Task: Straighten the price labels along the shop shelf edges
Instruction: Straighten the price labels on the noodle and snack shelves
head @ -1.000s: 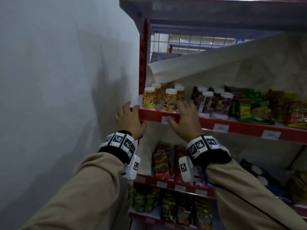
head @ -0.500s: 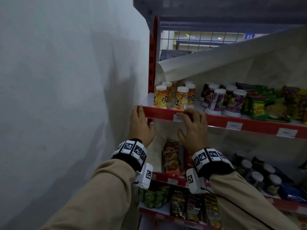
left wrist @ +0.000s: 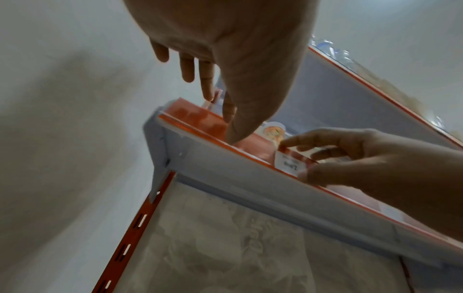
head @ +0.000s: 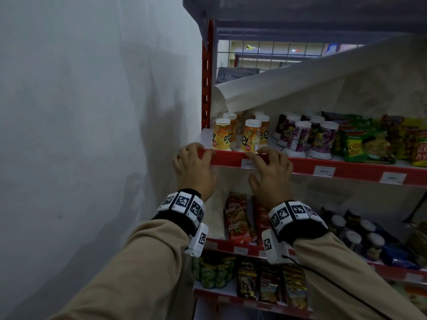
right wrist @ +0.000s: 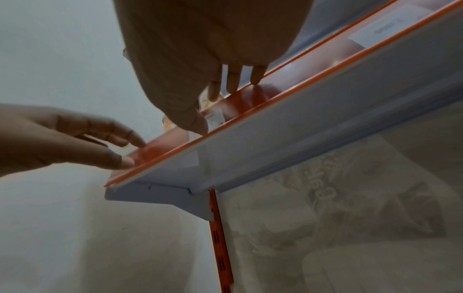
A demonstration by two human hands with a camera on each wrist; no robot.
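Note:
A red strip [head: 231, 159] runs along the edge of the shelf that holds the bottles. My left hand [head: 203, 155] rests at its left end, fingertips on the top edge and thumb [left wrist: 233, 136] low on the strip. My right hand [head: 256, 162] is just to the right, over a white price label [left wrist: 290, 163]. It pinches that label between forefinger and thumb. Its thumb [right wrist: 195, 123] lies against the label in the right wrist view. Two more labels [head: 324, 171] [head: 392, 177] sit further right on the same strip.
Orange bottles [head: 250, 139] and purple bottles [head: 321, 142] stand just behind the strip, with noodle packets [head: 365, 146] to their right. A white wall [head: 92, 135] closes the left side. Lower shelves hold snack packets [head: 238, 218] and jars [head: 353, 239].
My right hand has come down from the shelf top near the bottles onto the price label. My left hand has stayed at the strip's left end.

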